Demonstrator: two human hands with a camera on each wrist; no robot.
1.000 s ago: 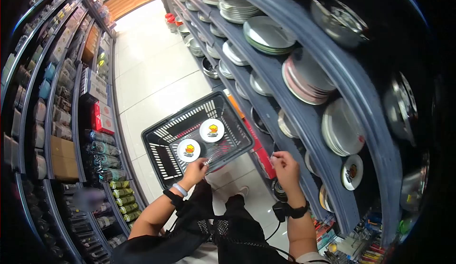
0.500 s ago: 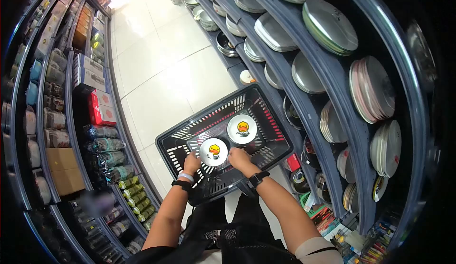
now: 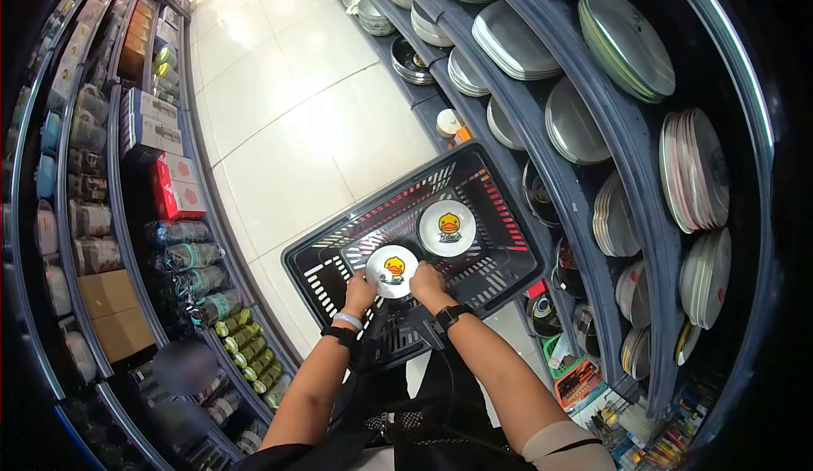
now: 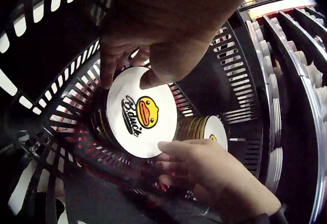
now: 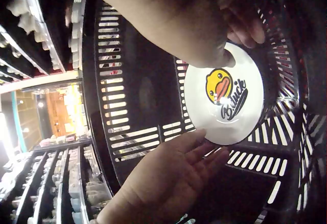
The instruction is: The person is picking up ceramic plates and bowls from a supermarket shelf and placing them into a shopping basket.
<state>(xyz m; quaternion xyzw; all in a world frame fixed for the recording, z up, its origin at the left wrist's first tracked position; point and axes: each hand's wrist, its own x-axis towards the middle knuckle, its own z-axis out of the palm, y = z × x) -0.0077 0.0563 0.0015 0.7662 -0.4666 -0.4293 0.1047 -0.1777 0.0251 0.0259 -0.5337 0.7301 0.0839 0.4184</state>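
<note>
Inside a black basket [image 3: 518, 217] are two stacks of round white plates with yellow duck prints. At the nearer-left stack [image 3: 392, 269], the left hand [image 3: 360, 295] grips the left edge and the right hand [image 3: 428, 286] the right edge. In the left wrist view, the left thumb rests on the top plate [image 4: 118, 121] with fingers down the side; the right hand [image 4: 209, 170] has its thumb at the opposite rim. The right wrist view has the right hand above the plate [image 5: 199, 93] and the left hand [image 5: 166, 175] below. Undersides are hidden.
The other duck-plate stack [image 3: 447, 228] sits in the basket, right beside the gripped one. Shelves of plates [image 3: 577, 121] rise close on the right. Packaged goods and a red box [image 3: 178, 187] fill shelving on the left. Tiled floor [image 3: 288, 141] stretches ahead between them.
Both hands have come from apart near the basket's front side to opposite edges of the left stack. The basket appears further right in the head view.
</note>
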